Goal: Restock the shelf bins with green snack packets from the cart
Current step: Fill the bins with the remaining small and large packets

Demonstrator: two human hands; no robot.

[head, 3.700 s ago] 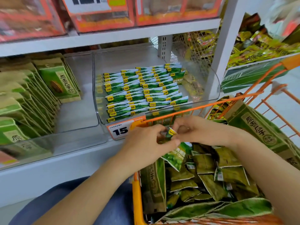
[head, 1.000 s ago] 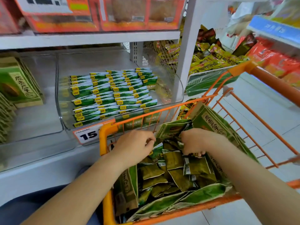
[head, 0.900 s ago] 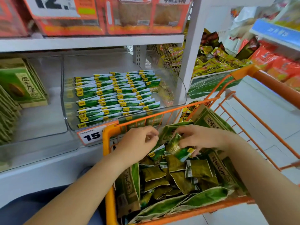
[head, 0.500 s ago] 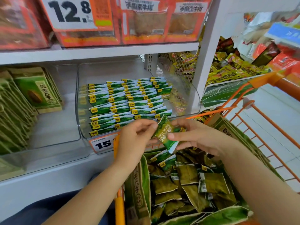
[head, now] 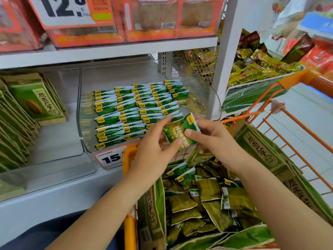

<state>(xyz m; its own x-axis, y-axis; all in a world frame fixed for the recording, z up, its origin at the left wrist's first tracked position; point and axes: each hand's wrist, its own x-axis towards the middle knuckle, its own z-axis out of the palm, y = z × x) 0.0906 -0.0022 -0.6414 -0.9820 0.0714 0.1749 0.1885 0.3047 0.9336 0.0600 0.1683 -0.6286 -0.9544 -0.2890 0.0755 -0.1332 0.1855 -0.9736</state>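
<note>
While pinched from both sides, held tilted above the cart's front rim: one green snack packet (head: 181,132), left hand (head: 153,152) with thumb across the lower front and fingers curled behind the left edge, right hand (head: 214,139) with thumb on the packet face and fingers wrapped behind the right edge. Readable on the packet: a yellow logo tab at the top corner, white Chinese characters, and part of the word "Peas". Just behind the hands, a clear bin (head: 84,123) on the shelf (head: 54,193), rounded front lip, filled with rows of matching packets (head: 126,112); open room along the bin's right side and at its back. Clipped to the bin front, a price tag (head: 110,157) reading "15". Left of it, a second clear bin with larger green bags (head: 38,101) bearing vertical Chinese writing, bare floor between bags and wall. Overhead, a sign (head: 61,9) with "12." in large digits. Below the hands, an orange cart (head: 128,230) heaped with loose packets (head: 203,195) and big green bags.
</note>
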